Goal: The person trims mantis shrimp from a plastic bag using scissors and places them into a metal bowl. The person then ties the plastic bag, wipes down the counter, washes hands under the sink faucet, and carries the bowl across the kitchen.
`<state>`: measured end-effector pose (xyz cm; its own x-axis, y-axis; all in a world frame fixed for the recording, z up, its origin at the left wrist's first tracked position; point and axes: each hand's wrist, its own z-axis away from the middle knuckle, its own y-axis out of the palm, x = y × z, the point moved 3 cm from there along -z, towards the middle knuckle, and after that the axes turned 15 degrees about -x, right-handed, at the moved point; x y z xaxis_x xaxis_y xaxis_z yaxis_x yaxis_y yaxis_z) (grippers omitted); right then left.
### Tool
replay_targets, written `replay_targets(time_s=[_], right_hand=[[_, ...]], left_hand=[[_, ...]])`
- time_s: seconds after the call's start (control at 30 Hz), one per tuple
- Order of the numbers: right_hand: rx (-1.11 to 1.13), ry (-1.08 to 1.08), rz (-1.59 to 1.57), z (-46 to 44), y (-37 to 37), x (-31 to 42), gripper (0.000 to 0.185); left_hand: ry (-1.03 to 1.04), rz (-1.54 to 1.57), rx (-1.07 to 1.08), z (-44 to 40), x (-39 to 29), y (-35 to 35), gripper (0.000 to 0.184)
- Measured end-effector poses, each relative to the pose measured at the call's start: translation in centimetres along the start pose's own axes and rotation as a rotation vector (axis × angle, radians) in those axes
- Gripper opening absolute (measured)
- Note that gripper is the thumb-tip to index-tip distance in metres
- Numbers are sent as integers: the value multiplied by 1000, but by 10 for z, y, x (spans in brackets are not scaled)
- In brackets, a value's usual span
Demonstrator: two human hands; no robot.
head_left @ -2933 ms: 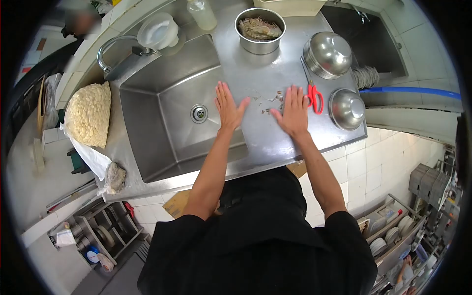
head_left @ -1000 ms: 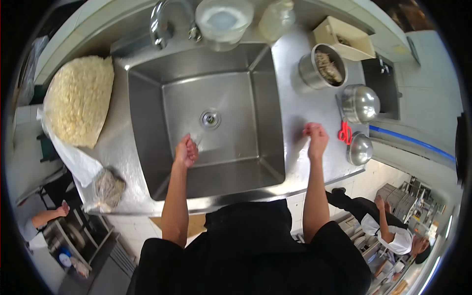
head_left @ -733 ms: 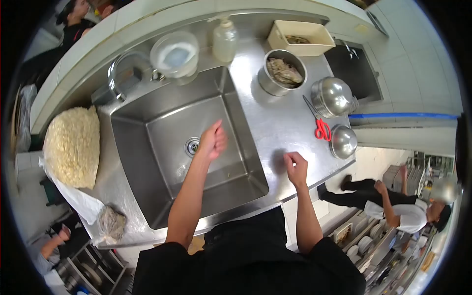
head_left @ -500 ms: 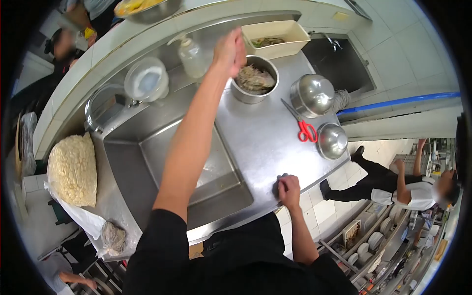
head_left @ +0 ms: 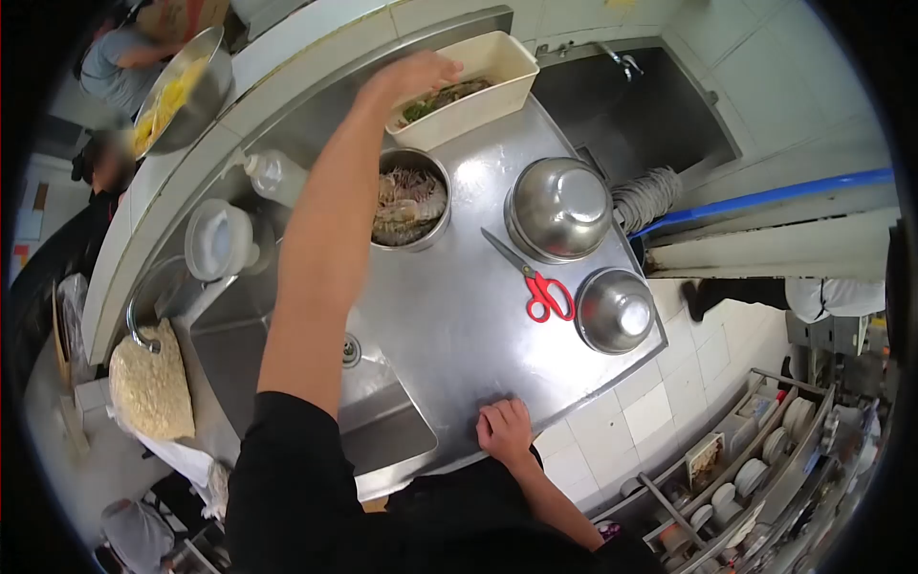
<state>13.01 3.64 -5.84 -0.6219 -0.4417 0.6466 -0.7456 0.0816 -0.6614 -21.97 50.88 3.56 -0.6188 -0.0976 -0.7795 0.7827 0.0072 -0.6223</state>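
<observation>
My left hand point(head_left: 418, 78) reaches over the near-left part of a cream plastic bin point(head_left: 470, 113), its fingers stretched out and partly hidden. Shrimp and some green bits point(head_left: 445, 99) lie in the bin. Below my forearm's right side stands a steel pot point(head_left: 442, 222) holding shrimp point(head_left: 409, 206), partly covered by the arm. My right hand point(head_left: 504, 428) rests on the counter's front edge, its fingers curled in with nothing visible in them. Red-handled scissors point(head_left: 545, 295) lie on the steel counter point(head_left: 430, 316), blades pointing up and left, apart from both hands.
Two upturned steel bowls point(head_left: 562, 206) point(head_left: 617, 311) sit on the right. A sink basin point(head_left: 392, 421) lies under my left arm, another sink point(head_left: 631, 115) beyond the counter. A pump bottle point(head_left: 273, 177), plastic tub point(head_left: 220, 239) and bag of pale pieces point(head_left: 151, 383) stand left. Other people are nearby.
My left hand has moved from beside the pot to over the cream bin, and its fingers have stretched out. My right hand stays at the counter edge. The camera view has shifted.
</observation>
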Motion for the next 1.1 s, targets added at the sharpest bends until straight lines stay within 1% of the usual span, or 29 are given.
replay_targets(time_s=[0.03, 0.1, 0.13, 0.17, 0.23, 0.27, 0.3, 0.37, 0.4, 0.43, 0.5, 0.57, 0.63, 0.7, 0.77, 0.83, 0.87, 0.9, 0.93, 0.97, 1.03, 1.1], right_hand=[[11, -20, -5, -6, 2, -2, 17], [27, -34, -7, -5, 2, -6, 17], [37, -31, 4, -4, 4, -4, 17], [36, -30, -5, -3, 6, -2, 17], [29, -20, -33, -6, 4, -5, 17], [23, -23, -43, -8, 6, -5, 17], [20, -17, -46, -8, 8, -8, 16], [50, -32, -73, -3, 6, -8, 16], [53, -36, -100, -7, 10, -9, 15], [58, -45, -129, -16, 14, -8, 14], [109, -62, -214, -39, 27, -1, 12], [251, 1, -413, -68, 53, 20, 11], [324, -89, -479, -110, 78, 65, 8], [344, -144, -565, -143, 115, 108, 7], [257, -185, -657, -179, 136, 172, 9], [292, -223, -744, -198, 156, 232, 15], [298, -222, -734, -197, 175, 248, 15], [295, -296, -715, -190, 193, 262, 17], [289, -371, -694, -181, 205, 270, 19], [293, -372, -677, -174, 215, 271, 19], [323, -441, -637, -160, 229, 276, 18], [298, -433, -622, -157, 235, 276, 19]], left_hand=[[-11, -7, -10, 3, -3, -5, 48], [55, 130, -90, 5, -19, -23, 49], [265, 131, -103, 7, -13, -14, 52], [262, 122, -103, 8, 0, -8, 52], [1, -184, -62, 33, 9, 3, 58], [4, 100, -166, 37, 10, -2, 65], [3, 90, -173, 47, 6, -9, 65], [-85, 1046, -88, 94, 1, -24, 79], [-83, 1160, -75, 113, 2, -33, 88], [-89, 1315, -71, 132, 10, -41, 83], [29, 1512, -59, 176, 27, -56, 81], [38, 1657, -107, 233, 36, -66, 81], [-5, 1706, -191, 285, 57, -76, 82], [-1, 1723, -297, 331, 77, -86, 87], [-18, 1745, -342, 369, 93, -93, 88], [-36, 1774, -354, 396, 105, -99, 89], [-53, 1713, -402, 406, 111, -100, 92], [-74, 1656, -446, 416, 118, -99, 95], [-85, 1633, -446, 424, 128, -99, 99], [-82, 1650, -440, 431, 138, -99, 99], [-157, 1620, -488, 446, 157, -99, 99], [-202, 1644, -452, 455, 166, -94, 100]])
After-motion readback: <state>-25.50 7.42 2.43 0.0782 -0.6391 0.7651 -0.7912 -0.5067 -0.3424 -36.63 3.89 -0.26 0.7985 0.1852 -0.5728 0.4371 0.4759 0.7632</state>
